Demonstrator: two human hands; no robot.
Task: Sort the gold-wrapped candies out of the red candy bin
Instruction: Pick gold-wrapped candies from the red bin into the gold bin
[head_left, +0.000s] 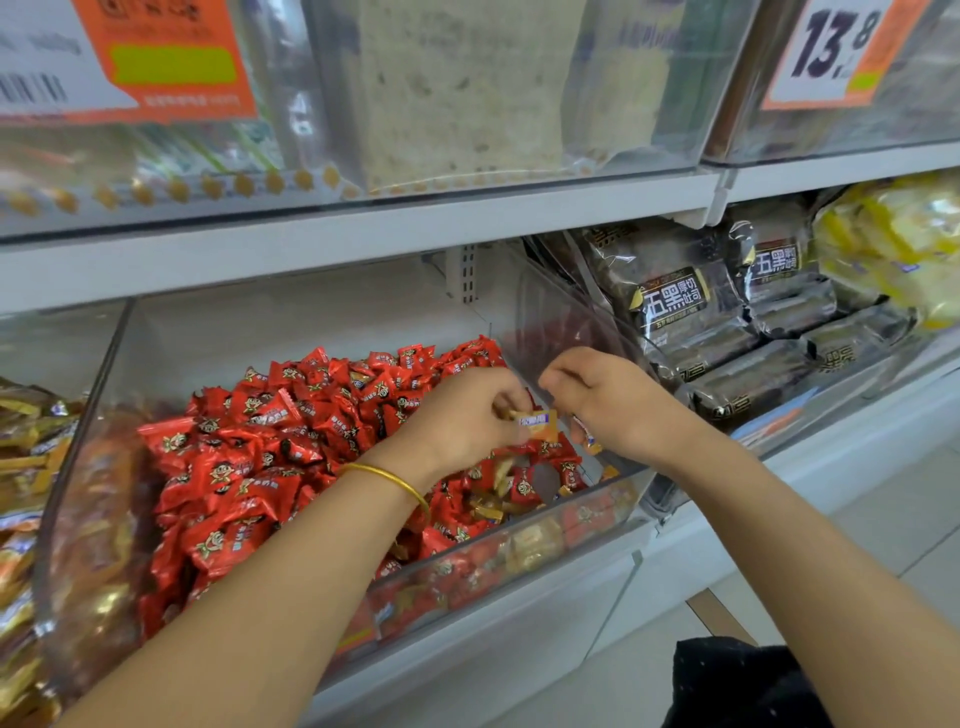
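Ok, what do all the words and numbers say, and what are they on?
"13.8": on the price tag, upper right.
"五黑厚切吐司": on the black bread packs, on the right.
Blurred: the print and barcode on the orange label, upper left.
Too small to read: the print on the red candies.
Blurred: the blue label on the gold-wrapped candy that the left hand pinches.

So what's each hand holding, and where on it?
The left hand pinches a gold-wrapped candy by one end; the right hand grips a second candy, mostly hidden, so where cannot be told.
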